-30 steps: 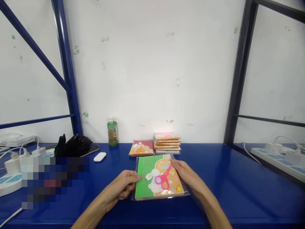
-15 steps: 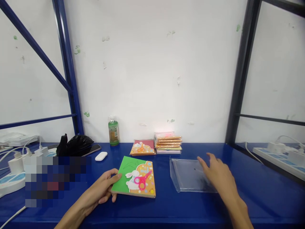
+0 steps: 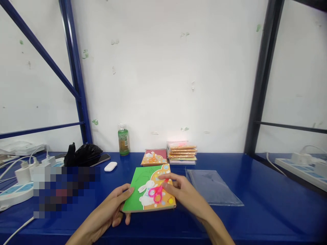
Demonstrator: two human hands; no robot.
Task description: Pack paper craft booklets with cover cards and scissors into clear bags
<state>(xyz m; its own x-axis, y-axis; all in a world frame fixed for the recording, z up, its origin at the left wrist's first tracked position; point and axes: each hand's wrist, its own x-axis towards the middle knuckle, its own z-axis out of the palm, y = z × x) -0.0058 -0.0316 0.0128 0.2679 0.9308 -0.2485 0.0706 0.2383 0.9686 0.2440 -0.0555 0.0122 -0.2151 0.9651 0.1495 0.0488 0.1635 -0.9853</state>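
A green and orange booklet (image 3: 140, 177) with a white rabbit picture is held tilted above the blue table, near its front. Pink children's scissors (image 3: 157, 194) lie on the cover's right half. My left hand (image 3: 117, 204) grips the booklet's left edge, thumb on top and fingers beneath. On the right edge, my right hand (image 3: 181, 190) is closed, with thumb and index finger over the cover by the scissors; its other fingers are partly hidden. A clear plastic sleeve (image 3: 214, 187) lies flat just right of the booklet.
Behind stand a stack of wrapped booklets (image 3: 182, 153) and a red-covered booklet (image 3: 154, 157). A green-labelled bottle (image 3: 123, 141), white earphone case (image 3: 110, 166), phone (image 3: 100, 159), black plastic bag (image 3: 85, 153) and power strip (image 3: 17, 192) are leftward. Another power strip (image 3: 301, 172) lies right.
My right hand has left the plastic sleeve and moved left onto the booklet's right edge. The sleeve now lies flatter. My left hand keeps its hold, and the booklet has shifted slightly right.
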